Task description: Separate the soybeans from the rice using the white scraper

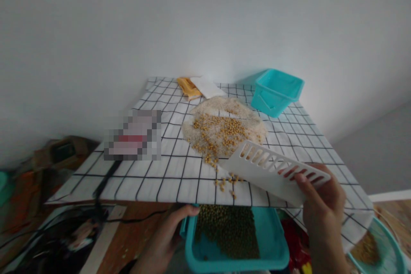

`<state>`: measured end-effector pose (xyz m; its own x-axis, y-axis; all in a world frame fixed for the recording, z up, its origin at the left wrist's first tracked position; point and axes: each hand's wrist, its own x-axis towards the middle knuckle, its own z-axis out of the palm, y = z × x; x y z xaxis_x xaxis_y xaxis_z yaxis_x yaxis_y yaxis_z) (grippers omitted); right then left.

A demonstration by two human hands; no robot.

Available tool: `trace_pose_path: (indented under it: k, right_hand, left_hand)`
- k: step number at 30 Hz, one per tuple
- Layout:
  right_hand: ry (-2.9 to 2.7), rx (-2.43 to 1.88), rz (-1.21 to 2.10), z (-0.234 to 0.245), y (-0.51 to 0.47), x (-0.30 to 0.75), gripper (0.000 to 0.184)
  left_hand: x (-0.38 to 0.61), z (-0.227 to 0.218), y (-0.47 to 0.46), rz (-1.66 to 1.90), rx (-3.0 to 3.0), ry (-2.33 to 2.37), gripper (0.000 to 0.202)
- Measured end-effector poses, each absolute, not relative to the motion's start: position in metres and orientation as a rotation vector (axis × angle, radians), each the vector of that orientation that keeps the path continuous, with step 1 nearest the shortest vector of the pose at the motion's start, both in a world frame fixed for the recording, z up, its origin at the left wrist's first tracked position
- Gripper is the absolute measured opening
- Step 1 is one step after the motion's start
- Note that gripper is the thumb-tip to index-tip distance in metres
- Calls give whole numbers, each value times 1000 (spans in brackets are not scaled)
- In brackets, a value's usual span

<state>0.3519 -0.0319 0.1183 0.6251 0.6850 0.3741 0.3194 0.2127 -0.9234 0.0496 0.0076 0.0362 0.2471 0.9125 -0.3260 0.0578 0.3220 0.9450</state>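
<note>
My right hand (324, 199) is closed on the right end of a white plastic slotted board (266, 182), thumb near the slots. The board's left end leans over the table, touching or just above the edge of a heap of pale rice-like grains (205, 107) topped with yellow soybeans (231, 126). Below the table's front edge, my left hand (171, 229) grips the left rim of a turquoise bin (272, 235). Inside that bin lie yellowish beans and smaller dark green ones (237, 231). Loose soybeans (221, 185) lie on the cloth between heap and table edge.
A second turquoise bin (278, 92) stands at the back right of the checked tablecloth (173, 171). A yellow packet (189, 87) and white sheet (208, 87) lie at the back. A blurred-out device (136, 135) with a black cable sits left. A basin (379, 248) is at lower right.
</note>
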Motion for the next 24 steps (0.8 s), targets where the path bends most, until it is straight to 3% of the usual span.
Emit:
trace_pose_path:
  k: [8, 13, 21, 24]
  right_hand:
    - [-975, -1328, 356, 117, -20, 352, 16]
    - [-1050, -1302, 426, 116, -13, 355, 16]
    - [-1091, -1224, 518, 116, -17, 357, 10]
    - [-1133, -1188, 508, 115, -15, 359, 7]
  left_hand:
    - [47, 34, 5, 777, 1012, 1157, 12]
    - [36, 36, 1, 847, 1177, 1063, 30]
    - [35, 29, 3, 880, 1138, 1056, 28]
    - [36, 24, 2, 896, 1122, 1035, 19]
